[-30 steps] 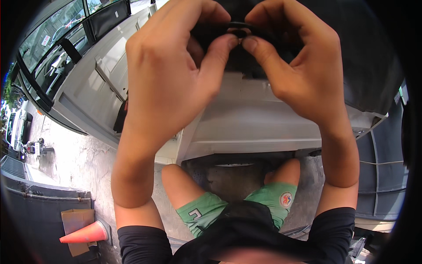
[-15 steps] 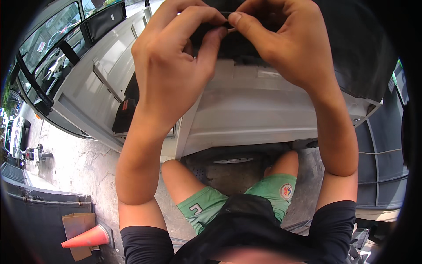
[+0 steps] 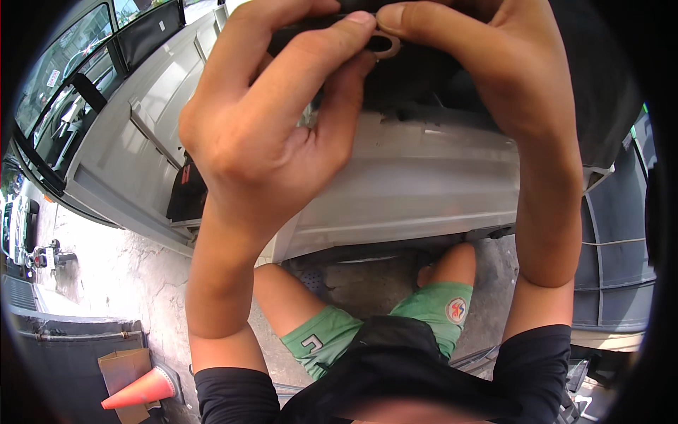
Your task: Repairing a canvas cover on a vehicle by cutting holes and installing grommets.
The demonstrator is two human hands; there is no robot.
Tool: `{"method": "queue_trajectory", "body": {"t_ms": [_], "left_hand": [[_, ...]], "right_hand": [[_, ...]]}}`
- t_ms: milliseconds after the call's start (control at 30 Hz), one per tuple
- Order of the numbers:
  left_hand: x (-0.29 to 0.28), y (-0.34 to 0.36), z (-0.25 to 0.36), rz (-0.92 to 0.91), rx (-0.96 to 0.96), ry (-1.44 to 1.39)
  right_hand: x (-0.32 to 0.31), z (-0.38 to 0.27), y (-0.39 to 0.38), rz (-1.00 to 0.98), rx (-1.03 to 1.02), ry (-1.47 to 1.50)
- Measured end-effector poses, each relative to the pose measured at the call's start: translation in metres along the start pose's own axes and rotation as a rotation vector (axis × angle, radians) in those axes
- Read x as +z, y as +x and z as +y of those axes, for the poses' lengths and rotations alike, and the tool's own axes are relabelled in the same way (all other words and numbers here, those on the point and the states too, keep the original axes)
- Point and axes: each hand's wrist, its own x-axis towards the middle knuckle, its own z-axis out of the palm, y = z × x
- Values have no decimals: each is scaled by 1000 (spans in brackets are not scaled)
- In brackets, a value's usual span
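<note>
The small pale ring [image 3: 395, 47] is in front of the black sheet [image 3: 600, 92], above the upper edge of the white panel [image 3: 417, 177]. The left hand [image 3: 258, 116] has thumb and forefinger bent at its left edge; the right hand [image 3: 522, 67] is curled, with its thumb just above. How firmly either grips, I cannot tell. The ring looks light and stiff, maybe smooth and easy to drop; best is pinching its rim by fingertips.

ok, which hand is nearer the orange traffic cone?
Left. The left hand is above and right of the traffic cone in the picture; the right hand is also above, farther right.
</note>
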Motion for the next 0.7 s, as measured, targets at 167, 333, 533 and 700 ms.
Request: {"method": "queue_trajectory", "body": {"t_ms": [167,333,533,700], "left_hand": [[-10,8,10,-122,-127,-53],[-18,16,17,-199,-603,-222],[-13,3,8,-64,-500,-297],[-22,14,5,-205,-474,-272]], "right_hand": [[-10,30,-11,-63,-233,-130],[-19,46,-4,-157,-264,-7],[-19,26,-5,-161,-221,-235],[-25,32,10,-222,-136,-140]]}}
